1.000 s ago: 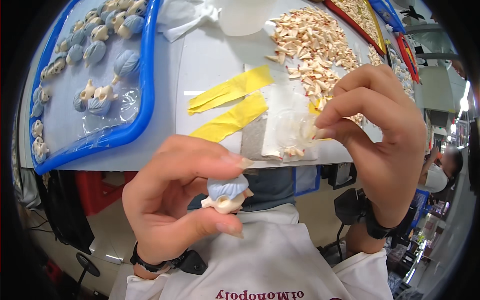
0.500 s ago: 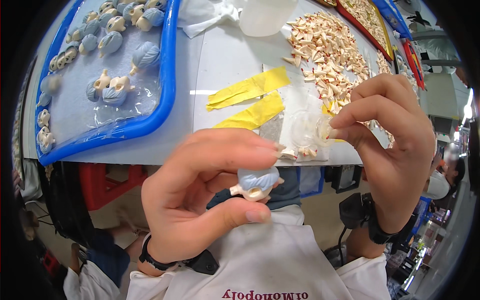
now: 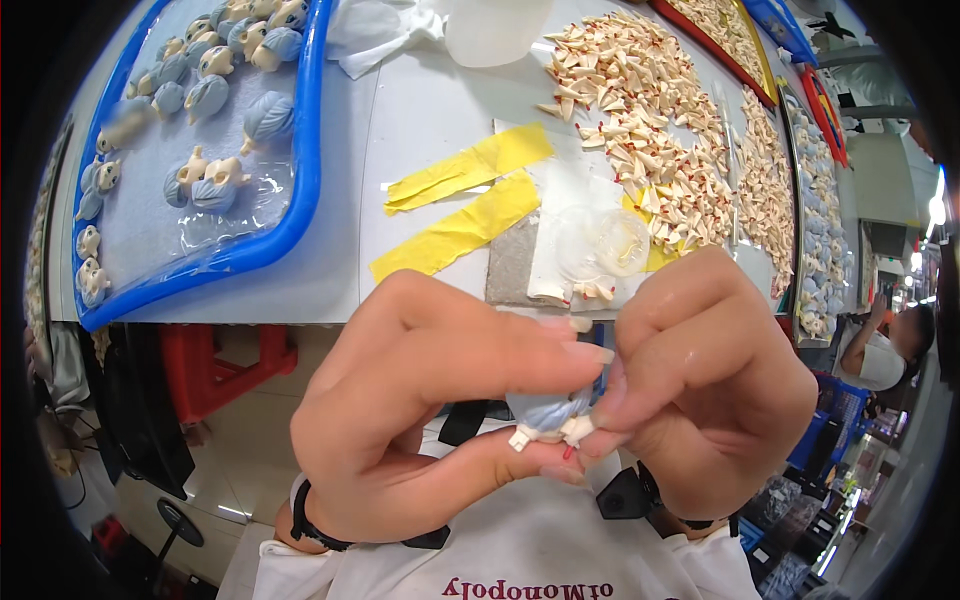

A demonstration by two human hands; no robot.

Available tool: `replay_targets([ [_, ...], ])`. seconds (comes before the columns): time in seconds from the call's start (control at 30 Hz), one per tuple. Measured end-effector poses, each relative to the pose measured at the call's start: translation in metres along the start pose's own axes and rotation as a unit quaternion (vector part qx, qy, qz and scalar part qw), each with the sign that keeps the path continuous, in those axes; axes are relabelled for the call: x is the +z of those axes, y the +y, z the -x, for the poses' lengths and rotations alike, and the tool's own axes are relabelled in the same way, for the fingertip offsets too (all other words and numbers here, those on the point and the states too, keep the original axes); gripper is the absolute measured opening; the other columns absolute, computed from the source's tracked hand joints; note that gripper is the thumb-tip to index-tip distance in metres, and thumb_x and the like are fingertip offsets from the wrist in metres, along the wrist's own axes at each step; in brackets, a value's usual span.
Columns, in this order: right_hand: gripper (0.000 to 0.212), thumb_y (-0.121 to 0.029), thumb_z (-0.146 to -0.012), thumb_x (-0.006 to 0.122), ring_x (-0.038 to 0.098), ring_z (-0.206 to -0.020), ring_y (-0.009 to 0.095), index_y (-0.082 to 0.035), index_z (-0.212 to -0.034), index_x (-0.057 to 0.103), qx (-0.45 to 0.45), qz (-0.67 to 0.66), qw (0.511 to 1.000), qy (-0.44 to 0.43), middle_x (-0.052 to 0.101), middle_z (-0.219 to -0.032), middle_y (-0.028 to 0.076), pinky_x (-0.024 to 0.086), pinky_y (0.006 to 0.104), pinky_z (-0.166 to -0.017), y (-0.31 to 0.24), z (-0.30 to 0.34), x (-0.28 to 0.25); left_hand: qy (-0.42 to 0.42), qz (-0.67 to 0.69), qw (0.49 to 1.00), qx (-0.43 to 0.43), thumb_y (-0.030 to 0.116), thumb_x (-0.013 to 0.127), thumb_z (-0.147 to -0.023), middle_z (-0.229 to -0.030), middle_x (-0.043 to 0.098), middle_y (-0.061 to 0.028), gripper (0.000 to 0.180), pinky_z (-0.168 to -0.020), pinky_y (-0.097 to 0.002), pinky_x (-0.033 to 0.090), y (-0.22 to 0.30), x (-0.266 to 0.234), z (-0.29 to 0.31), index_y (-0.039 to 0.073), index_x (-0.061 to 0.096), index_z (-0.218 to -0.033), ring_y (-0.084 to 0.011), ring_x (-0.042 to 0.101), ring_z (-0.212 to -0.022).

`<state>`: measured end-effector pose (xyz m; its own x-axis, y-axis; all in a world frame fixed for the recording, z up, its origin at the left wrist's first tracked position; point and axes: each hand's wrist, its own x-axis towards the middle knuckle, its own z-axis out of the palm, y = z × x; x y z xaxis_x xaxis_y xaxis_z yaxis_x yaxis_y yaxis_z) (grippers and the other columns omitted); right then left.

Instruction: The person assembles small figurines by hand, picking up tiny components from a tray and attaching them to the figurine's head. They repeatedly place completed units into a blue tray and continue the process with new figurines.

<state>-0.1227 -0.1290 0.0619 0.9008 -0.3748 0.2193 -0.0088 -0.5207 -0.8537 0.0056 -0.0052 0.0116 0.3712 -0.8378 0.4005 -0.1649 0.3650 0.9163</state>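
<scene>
A small doll head [image 3: 545, 412] with pale blue moulded hair is pinched between the thumb and fingers of my left hand [image 3: 420, 370], in front of my chest. Cream stubs show at its lower edge. My right hand [image 3: 710, 370] is closed against its right side, fingertips pinching a small cream piece [image 3: 578, 430]. A red tip [image 3: 569, 453] pokes out just below that piece. The fingers partly cover both parts, so I cannot tell whether they are joined. Behind my hands, a round clear dish [image 3: 622, 243] lies on the table beside several loose cream pieces [image 3: 597, 291].
A blue-rimmed tray [image 3: 308, 150] of blue-haired doll heads stands at the left. Yellow tape strips [image 3: 465, 222] lie mid-table. A heap of cream pieces with red tips [image 3: 640, 100] covers the back right. At far right is another tray of heads [image 3: 822, 230]; a red stool [image 3: 225, 370] stands below.
My right hand has come from the clear dish down to the doll head with a small piece in its fingertips. My left hand has turned the head and lowered it slightly.
</scene>
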Motion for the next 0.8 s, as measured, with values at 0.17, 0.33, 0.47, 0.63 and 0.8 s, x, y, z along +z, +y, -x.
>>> replay_targets([
  [0.17, 0.025, 0.007, -0.057, 0.069, 0.046, -0.059, 0.014, -0.009, -0.071, 0.056, -0.097, 0.085, 0.992, -0.004, 0.051, -0.070, 0.003, 0.036, 0.0225, -0.055, -0.001, -0.005, -0.003, 0.023, -0.118, 0.993, 0.015, 0.008, 0.078, -0.060, -0.088, 0.058, -0.0169, 0.037, -0.066, -0.0235, 0.044, 0.011, 0.005, 0.009, -0.003, 0.061, -0.090, -0.0175, 0.053, -0.076],
  [0.33, 0.023, 0.008, -0.055, 0.067, 0.047, -0.058, 0.014, -0.008, -0.068, 0.056, -0.094, 0.069, 0.993, 0.019, 0.053, -0.070, 0.004, 0.036, 0.0233, -0.053, 0.008, -0.006, 0.001, 0.036, -0.141, 0.989, 0.012, 0.010, 0.080, -0.057, -0.085, 0.058, -0.0150, 0.041, -0.066, -0.0222, 0.045, 0.009, 0.008, 0.007, -0.002, 0.061, -0.092, -0.0168, 0.054, -0.074],
  [0.47, 0.014, 0.007, -0.062, 0.061, 0.048, -0.062, 0.014, -0.004, -0.069, 0.056, -0.059, 0.020, 0.998, 0.031, 0.052, -0.072, 0.007, 0.037, 0.0226, -0.055, 0.011, -0.011, -0.013, 0.012, -0.098, 0.995, -0.004, 0.012, 0.079, -0.058, -0.088, 0.055, -0.0140, 0.044, -0.067, -0.0248, 0.048, 0.002, -0.004, 0.006, -0.003, 0.059, -0.094, -0.0185, 0.056, -0.074],
  [0.63, 0.015, 0.008, -0.067, 0.056, 0.053, -0.074, 0.017, 0.002, -0.081, 0.059, 0.051, 0.214, 0.969, 0.113, 0.056, -0.080, 0.008, 0.041, 0.0250, -0.067, 0.041, -0.027, -0.055, 0.113, -0.040, 0.986, -0.117, 0.006, 0.078, -0.056, -0.089, 0.060, -0.0102, 0.042, -0.073, -0.0294, 0.049, 0.007, -0.007, 0.015, -0.003, 0.061, -0.094, -0.0191, 0.056, -0.077],
  [0.8, 0.015, 0.008, -0.065, 0.056, 0.055, -0.070, 0.019, 0.002, -0.078, 0.057, 0.090, 0.271, 0.958, 0.040, 0.057, -0.080, 0.010, 0.042, 0.0265, -0.065, 0.052, -0.035, -0.052, 0.123, -0.017, 0.985, -0.121, 0.004, 0.078, -0.056, -0.087, 0.064, -0.0086, 0.039, -0.071, -0.0287, 0.047, 0.004, -0.003, 0.011, 0.000, 0.064, -0.092, -0.0201, 0.058, -0.080],
])
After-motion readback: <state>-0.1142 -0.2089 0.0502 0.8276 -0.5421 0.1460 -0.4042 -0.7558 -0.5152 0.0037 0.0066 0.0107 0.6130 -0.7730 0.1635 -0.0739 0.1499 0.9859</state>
